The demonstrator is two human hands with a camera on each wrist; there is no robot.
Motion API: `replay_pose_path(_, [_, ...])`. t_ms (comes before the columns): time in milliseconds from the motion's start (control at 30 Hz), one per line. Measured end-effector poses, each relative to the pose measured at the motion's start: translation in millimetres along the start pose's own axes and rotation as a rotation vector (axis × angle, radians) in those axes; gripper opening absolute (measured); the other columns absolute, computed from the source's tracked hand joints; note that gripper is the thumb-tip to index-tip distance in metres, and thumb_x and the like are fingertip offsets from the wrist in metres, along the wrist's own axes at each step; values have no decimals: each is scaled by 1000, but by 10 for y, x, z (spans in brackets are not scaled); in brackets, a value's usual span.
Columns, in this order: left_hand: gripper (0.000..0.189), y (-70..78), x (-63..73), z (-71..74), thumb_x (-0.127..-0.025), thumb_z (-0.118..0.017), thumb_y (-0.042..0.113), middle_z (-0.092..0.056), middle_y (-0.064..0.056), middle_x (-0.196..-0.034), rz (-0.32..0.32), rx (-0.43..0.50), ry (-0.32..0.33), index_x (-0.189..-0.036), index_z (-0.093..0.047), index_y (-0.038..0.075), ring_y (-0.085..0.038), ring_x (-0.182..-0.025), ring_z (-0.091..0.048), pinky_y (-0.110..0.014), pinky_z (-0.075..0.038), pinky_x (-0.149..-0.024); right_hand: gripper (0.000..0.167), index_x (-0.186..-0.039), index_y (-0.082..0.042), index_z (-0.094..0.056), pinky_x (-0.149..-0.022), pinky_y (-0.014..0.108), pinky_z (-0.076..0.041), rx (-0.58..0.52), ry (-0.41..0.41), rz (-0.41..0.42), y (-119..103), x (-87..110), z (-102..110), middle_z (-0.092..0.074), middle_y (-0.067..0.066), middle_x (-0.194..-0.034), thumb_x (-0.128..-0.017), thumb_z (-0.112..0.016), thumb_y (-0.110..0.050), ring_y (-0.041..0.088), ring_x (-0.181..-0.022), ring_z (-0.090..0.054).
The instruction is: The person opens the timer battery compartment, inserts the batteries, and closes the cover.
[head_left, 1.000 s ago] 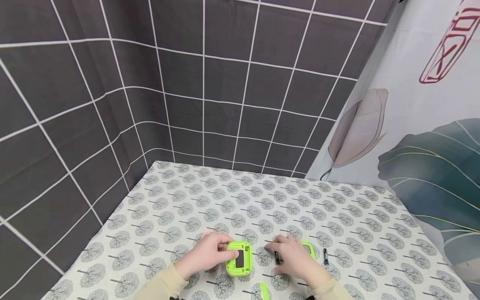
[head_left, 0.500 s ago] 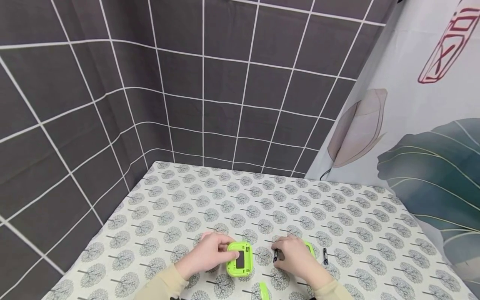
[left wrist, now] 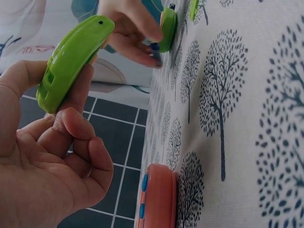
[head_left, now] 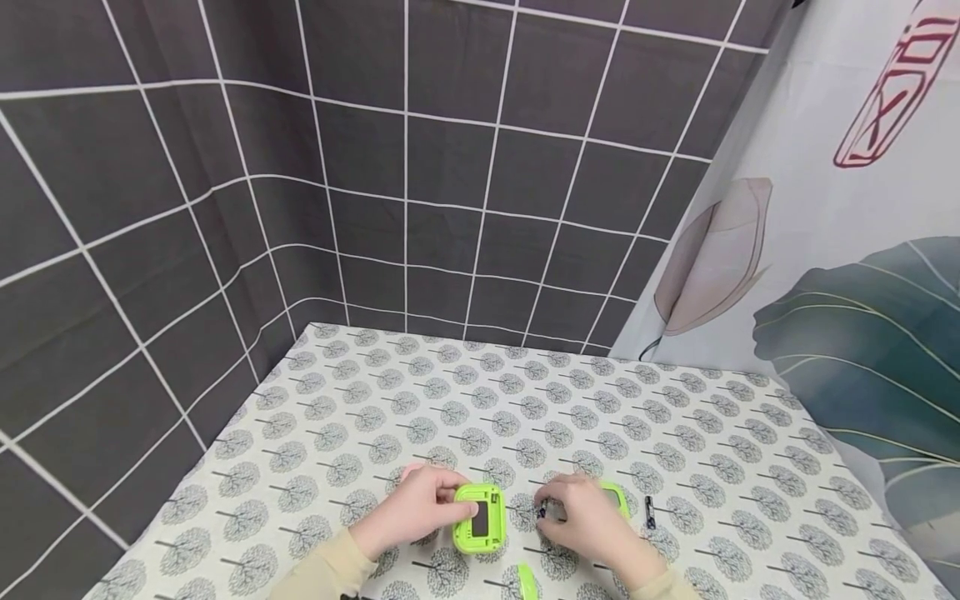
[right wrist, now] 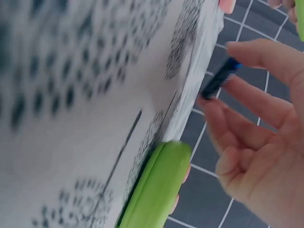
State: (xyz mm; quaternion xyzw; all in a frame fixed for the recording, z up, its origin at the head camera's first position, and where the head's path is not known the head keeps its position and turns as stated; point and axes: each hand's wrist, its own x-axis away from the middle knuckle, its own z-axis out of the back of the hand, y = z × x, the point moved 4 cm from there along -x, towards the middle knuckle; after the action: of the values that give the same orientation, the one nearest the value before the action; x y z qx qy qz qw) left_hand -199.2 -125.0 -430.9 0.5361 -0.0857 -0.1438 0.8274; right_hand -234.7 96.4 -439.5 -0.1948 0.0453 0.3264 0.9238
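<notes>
My left hand grips a bright green plastic casing with its thumb over the dark panel; battery slots show along the casing's edge. In the left wrist view this casing is held up clear of the cloth between thumb and fingers. My right hand pinches a small dark battery between thumb and fingertips, a short way right of the casing. Partly hidden behind the right hand lies a second green device with a grey screen.
Another dark battery lies on the tree-patterned cloth at the right. A slim green cover piece is near the front edge. Behind the left hand sits a pink device with blue buttons. Dark gridded and white curtains hang behind the table.
My right hand has closed its fingertips on the battery and shifted it slightly left. My left hand and the green casing stay almost still.
</notes>
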Motion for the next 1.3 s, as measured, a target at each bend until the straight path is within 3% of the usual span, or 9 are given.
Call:
replay_pose_path(100, [21,0,1,-1,-82,-71,20,-58,8,-63,0,-6,1,-98,-72,7,0,-51,-42,-14,-36,-46,27,-97,-12,-70,-75,31,-53,-81,17,41,-61,11,20,-69,-3,-98,-72,-78,-17,10,-83,-61])
replay_pose_path(333, [21,2,3,4,-82,-72,21,-58,8,-62,-11,-20,2,-97,-72,7,0,-51,-41,-15,-36,-46,33,-106,-7,-68,-88,43,-51,-145,58,98,-184,63,51,-68,6,-111,-76,-76,-17,23,-101,-64])
replay_pose_path(667, [20,6,3,2,-82,-71,21,-62,6,-65,-10,-8,-8,-97,-72,8,-1,-51,-44,-15,-38,-47,34,-101,-15,-69,-83,36,-54,-157,231,218,-290,102,125,-69,0,-110,-69,-82,-18,15,-97,-65])
replay_pose_path(1100, [18,-1,8,-5,-83,-71,18,-65,4,-68,-30,15,-13,-96,-72,6,-2,-53,-50,-15,-42,-49,34,-106,-16,-67,-85,37,-53,-197,229,413,-507,161,212,-68,-1,-112,-73,-79,-19,15,-100,-64])
replay_pose_path(1300, [18,-2,5,-4,-83,-71,18,-64,4,-67,-33,14,-13,-96,-72,6,-1,-51,-48,-14,-41,-48,40,-109,-17,-67,-84,36,-53,-212,241,454,-581,194,253,-67,2,-115,-71,-81,-18,16,-102,-64])
